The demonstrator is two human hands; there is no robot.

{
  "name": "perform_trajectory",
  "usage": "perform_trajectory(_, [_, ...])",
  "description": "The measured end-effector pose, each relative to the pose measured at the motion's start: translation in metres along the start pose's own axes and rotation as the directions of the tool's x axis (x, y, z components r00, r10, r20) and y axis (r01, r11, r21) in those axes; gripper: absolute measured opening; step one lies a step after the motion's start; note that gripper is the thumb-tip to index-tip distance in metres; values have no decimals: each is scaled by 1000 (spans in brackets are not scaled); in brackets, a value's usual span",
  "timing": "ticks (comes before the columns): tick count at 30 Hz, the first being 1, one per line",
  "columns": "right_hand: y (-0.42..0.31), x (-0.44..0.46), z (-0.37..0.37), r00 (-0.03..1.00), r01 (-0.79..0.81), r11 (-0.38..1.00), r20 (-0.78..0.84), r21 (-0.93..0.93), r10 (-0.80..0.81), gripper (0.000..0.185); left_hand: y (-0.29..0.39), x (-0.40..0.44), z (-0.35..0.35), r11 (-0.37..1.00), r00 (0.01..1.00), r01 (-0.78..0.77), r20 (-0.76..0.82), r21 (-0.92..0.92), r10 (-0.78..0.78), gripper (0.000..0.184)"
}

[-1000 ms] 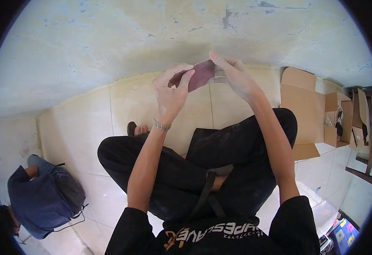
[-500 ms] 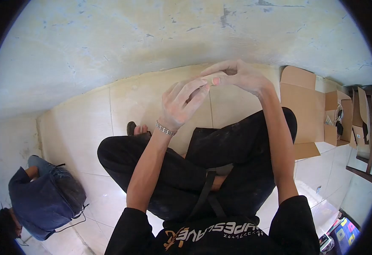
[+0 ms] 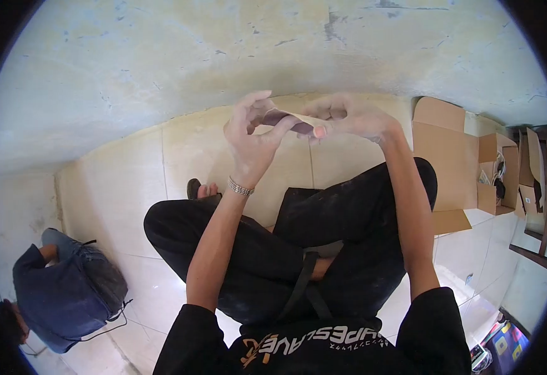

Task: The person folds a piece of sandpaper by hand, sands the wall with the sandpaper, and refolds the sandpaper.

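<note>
A folded piece of sandpaper-like sheet [image 3: 276, 117], purplish brown inside with a pale back, is held up between both hands in front of the wall. My left hand [image 3: 252, 132], with a beaded bracelet on its wrist, grips the sheet's left part, thumb laid on the dark side. My right hand [image 3: 351, 117] pinches the right end between thumb and fingers; its fingers are slightly blurred. Both hands are dusty with pale powder. Below them are my crossed legs in black trousers [image 3: 342, 212].
A scuffed pale wall [image 3: 223, 50] rises ahead above the tiled floor [image 3: 217, 134]. At right lie flattened cardboard [image 3: 442, 156], an open box with cables [image 3: 497, 175] and dark wooden furniture [image 3: 536, 256]. Another person [image 3: 67, 287] sits at the lower left.
The sheet was spread wider a second ago, then hidden between hands brought together. Now my left hand has moved back left and the curved sheet shows again. My right hand has come lower.
</note>
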State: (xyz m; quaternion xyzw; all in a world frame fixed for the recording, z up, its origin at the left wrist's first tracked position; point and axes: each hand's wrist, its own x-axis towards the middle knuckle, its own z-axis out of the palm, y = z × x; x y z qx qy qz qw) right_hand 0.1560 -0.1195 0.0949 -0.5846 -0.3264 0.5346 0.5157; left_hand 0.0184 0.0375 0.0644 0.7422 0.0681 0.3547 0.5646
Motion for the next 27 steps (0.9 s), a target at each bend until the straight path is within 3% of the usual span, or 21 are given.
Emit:
perform_trajectory(5, [1, 0, 1, 990, -6, 996, 144, 87, -6, 66, 8, 1, 2, 988, 990, 141, 25, -65, -140, 49])
perform_trajectory(8, [10, 4, -1, 990, 10, 1000, 137, 20, -12, 67, 6, -1, 3, 972, 977, 211, 60, -103, -206, 48])
perform_trajectory(11, [5, 1, -2, 997, 72, 994, 34, -76, -70, 64, -3, -1, 3, 959, 973, 212, 129, -186, -190, 51])
perform_trajectory(14, [-1, 1, 1, 987, 108, 993, -111, -48, -112, 63, 1, 6, 4, 927, 965, 216, 210, -305, -156, 61])
perform_trajectory(18, [2, 6, 2, 978, 134, 991, -157, -26, -137, 61, -1, 7, 3, 836, 948, 277, 276, -473, -158, 72])
perform_trajectory(27, [0, 8, 6, 988, 44, 996, -143, -78, -55, 61, -3, 7, 0, 855, 916, 359, 318, -374, -246, 80])
